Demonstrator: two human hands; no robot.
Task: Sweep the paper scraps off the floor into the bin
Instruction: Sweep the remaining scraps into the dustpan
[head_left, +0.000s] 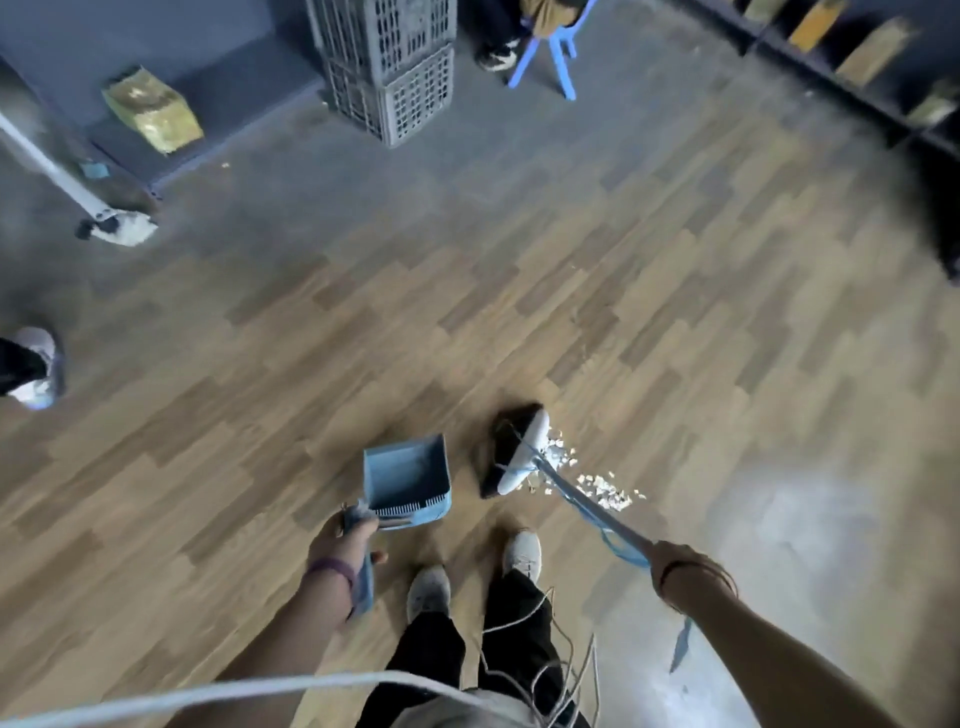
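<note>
A small heap of white paper scraps (597, 483) lies on the wooden floor, just right of the broom head (517, 452). My right hand (670, 564) grips the broom's metal handle (587, 506), which slants down to the black bristles. My left hand (340, 540) holds the handle of a blue dustpan (408, 475). The pan rests on the floor a short way left of the broom, its open mouth facing away from me. My two white shoes stand right behind both tools.
Stacked grey crates (387, 67) stand at the back centre, beside a blue plastic stool (553, 57) with a seated person's foot. A mop (117, 226) leans at the left. Another person's shoe (36, 366) is at the left edge. Shelving (857, 62) runs along the right. Loose white cables (550, 639) hang by my legs.
</note>
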